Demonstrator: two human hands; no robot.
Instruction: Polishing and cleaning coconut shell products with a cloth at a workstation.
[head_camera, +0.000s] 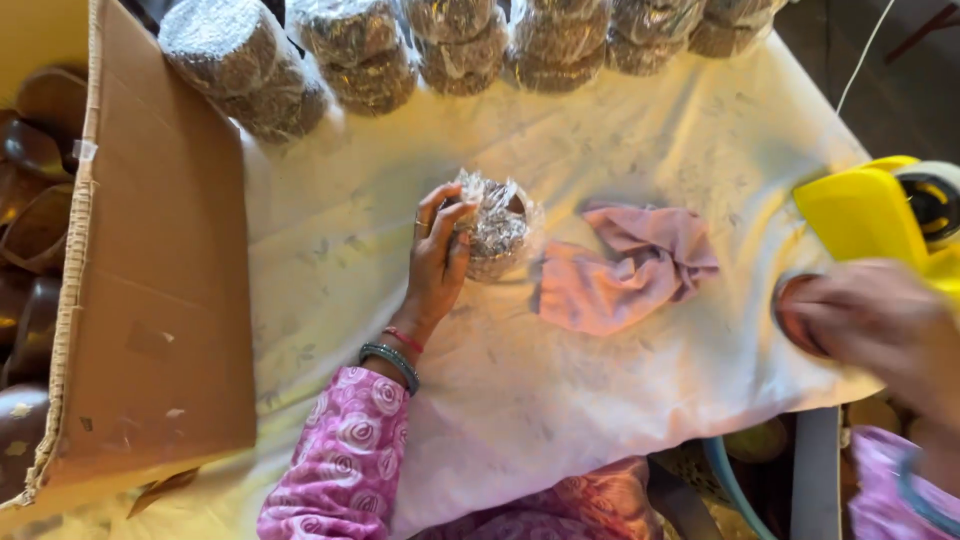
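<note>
Right hand (880, 320): closest to the camera and pretty blurry, resting on a yellow tape dispenser (870, 215) at the desk's right edge. Honestly can't tell how the fingers sit.
Left hand (437, 262): pink floral sleeve (345, 460), bangles on the wrist, fingers pressed together and curled against the left side of the bundle.
Wrapped bundle (497, 225): small round thing in shiny plastic wrap, sitting on the desk (620, 140) about mid-way, touching the left hand.
Pink cloth (625, 270): crumpled just beside the bundle, on its right.
Cardboard box (150, 300): left edge, flap open, dark brown bowls (30, 200) inside.
Far edge: a row of wrapped stacks (460, 45), same shiny wrap.
</note>
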